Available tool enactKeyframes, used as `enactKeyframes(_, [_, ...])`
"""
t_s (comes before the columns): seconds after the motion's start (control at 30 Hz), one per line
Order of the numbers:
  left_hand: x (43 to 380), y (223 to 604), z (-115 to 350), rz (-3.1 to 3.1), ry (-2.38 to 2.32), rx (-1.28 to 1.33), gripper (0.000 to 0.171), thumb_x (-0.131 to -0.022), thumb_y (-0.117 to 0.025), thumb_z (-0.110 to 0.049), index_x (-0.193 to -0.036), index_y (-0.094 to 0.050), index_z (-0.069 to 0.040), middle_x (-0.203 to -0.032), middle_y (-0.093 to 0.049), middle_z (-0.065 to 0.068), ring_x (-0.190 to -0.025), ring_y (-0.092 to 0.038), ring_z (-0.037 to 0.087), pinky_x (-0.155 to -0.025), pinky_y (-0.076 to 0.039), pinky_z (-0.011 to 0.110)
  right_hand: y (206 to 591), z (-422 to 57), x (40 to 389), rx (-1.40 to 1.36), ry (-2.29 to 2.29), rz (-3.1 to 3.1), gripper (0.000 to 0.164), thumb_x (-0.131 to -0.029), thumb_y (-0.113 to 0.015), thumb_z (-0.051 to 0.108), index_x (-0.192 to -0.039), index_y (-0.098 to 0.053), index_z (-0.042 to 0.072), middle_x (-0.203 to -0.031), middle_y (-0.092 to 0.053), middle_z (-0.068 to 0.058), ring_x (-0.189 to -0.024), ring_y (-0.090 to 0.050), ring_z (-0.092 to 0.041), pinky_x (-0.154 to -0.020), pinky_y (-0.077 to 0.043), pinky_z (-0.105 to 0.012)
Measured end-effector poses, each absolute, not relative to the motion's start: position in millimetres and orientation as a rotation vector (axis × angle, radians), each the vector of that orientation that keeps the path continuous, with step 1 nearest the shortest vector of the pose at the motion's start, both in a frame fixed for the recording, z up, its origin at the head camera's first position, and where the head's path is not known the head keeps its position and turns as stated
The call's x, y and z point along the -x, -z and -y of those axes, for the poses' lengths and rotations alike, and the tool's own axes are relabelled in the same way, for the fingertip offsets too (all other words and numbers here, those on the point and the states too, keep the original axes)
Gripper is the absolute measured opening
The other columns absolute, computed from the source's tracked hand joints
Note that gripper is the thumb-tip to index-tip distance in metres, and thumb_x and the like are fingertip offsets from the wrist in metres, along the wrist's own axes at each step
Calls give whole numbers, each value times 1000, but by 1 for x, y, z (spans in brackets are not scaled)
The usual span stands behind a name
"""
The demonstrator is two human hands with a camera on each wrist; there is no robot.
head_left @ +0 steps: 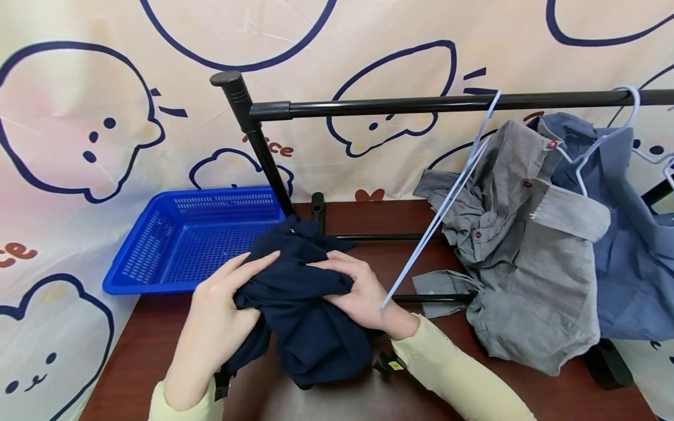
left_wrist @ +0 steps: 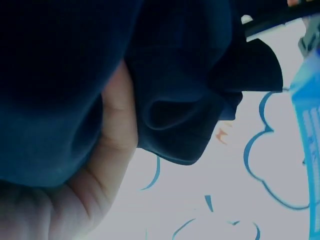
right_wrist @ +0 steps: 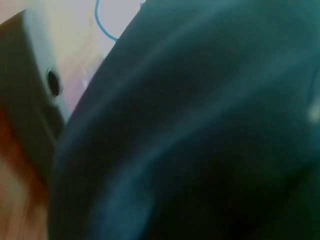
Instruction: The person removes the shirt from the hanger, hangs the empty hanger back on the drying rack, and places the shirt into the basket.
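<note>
A bunched navy-blue garment (head_left: 316,333) hangs between both hands over the table's front half. My left hand (head_left: 216,316) grips its left side, with fingers over the top and the thumb lower down. From the other side, my right hand (head_left: 360,289) holds a fold between thumb and fingers. The left wrist view shows the garment (left_wrist: 175,95) draped around the left hand (left_wrist: 112,135). Dark cloth (right_wrist: 185,125) fills most of the right wrist view and hides the right hand there. A thin light-blue hanger (head_left: 427,234) slants from the rail, its low end overlapping the right wrist.
A black garment rack's rail (head_left: 379,107) crosses above the brown table (head_left: 121,356). Behind the left hand stands a blue plastic basket (head_left: 147,286). At right a grey shirt (head_left: 553,263) and a blue shirt (head_left: 626,251) hang from the rail. A patterned curtain (head_left: 174,140) forms the backdrop.
</note>
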State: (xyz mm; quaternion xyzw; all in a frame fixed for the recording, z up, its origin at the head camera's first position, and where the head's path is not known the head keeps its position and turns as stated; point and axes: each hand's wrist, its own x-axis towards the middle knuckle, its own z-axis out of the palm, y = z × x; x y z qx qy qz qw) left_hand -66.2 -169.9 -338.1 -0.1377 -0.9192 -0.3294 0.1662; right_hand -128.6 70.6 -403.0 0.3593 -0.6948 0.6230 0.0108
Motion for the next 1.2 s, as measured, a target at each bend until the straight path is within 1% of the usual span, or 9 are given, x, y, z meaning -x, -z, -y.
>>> enactKeyframes(0.17, [59, 328, 184, 2557, 876, 300, 85, -67, -68, 24, -133, -71, -29, -137, -60, 19, -120, -58, 46, -86, -51, 64, 398, -47, 137, -1240, -1910, 2102, 36, -94, -73, 4, -130, -70, 6, -126, -64, -4, -118, -59, -21, -103, -46, -40])
enactKeyframes(0.23, [57, 324, 190, 2527, 853, 261, 83, -67, -66, 25, -131, -72, -28, -136, -61, 20, -119, -59, 47, -71, -57, 51, 396, -37, 142, -1282, -1868, 2092, 36, -95, -72, 5, -131, -70, 8, -126, -64, -2, -117, -58, -18, -103, -46, -37])
enactKeyframes(0.3, [57, 321, 196, 2488, 830, 225, 83, -66, -63, 25, -129, -74, -28, -135, -62, 20, -119, -60, 47, -53, -50, 35, 392, -28, 147, -1309, -1821, 2085, 35, -95, -72, 6, -130, -70, 8, -128, -65, -2, -119, -57, -16, -103, -45, -36])
enactKeyframes(0.4, [57, 316, 203, 2421, 814, 169, 80, -68, -61, 25, -126, -75, -28, -133, -63, 20, -119, -60, 46, -57, -53, 37, 383, -14, 154, -1342, -1794, 2066, 35, -95, -72, 6, -130, -71, 6, -130, -64, -3, -121, -56, -14, -105, -44, -35])
enactKeyframes(0.47, [59, 314, 207, 2364, 800, 131, 78, -70, -59, 24, -125, -76, -29, -132, -64, 19, -120, -60, 44, -82, -56, 47, 377, -5, 159, -1355, -1782, 2053, 35, -95, -72, 5, -130, -71, 6, -132, -64, -3, -123, -55, -13, -106, -42, -34])
enactKeyframes(0.53, [62, 310, 211, 2295, 785, 103, 74, -72, -56, 23, -123, -77, -28, -131, -65, 19, -121, -60, 42, -99, -45, 59, 370, 4, 164, -1371, -1777, 2031, 35, -95, -70, 3, -130, -70, 6, -134, -63, -4, -124, -55, -12, -106, -42, -32])
enactKeyframes(0.67, [72, 303, 217, 2117, 730, 91, 65, -75, -48, 18, -116, -80, -21, -126, -68, 14, -112, -64, 44, -103, -44, 36, 354, 23, 175, -1386, -1770, 1957, 36, -95, -67, -3, -130, -70, 4, -136, -62, -6, -126, -53, -10, -107, -41, -31])
enactKeyframes(0.83, [93, 293, 220, 1935, 684, 90, 54, -80, -45, 10, -109, -82, -18, -124, -70, 0, -96, -64, 46, -85, -36, 11, 338, 42, 188, -1334, -1716, 1867, 40, -90, -65, -10, -128, -70, 2, -138, -60, -11, -129, -51, -8, -107, -40, -29])
enactKeyframes(1.2, [146, 285, 233, 1701, 639, 84, 28, -96, -59, -10, -100, -84, -23, -119, -72, -10, -94, -58, 45, -89, -43, 34, 332, 82, 216, -1171, -1597, 1862, 52, -90, -63, -11, -138, -62, 9, -150, -45, -8, -143, -31, -4, -113, -29, -26])
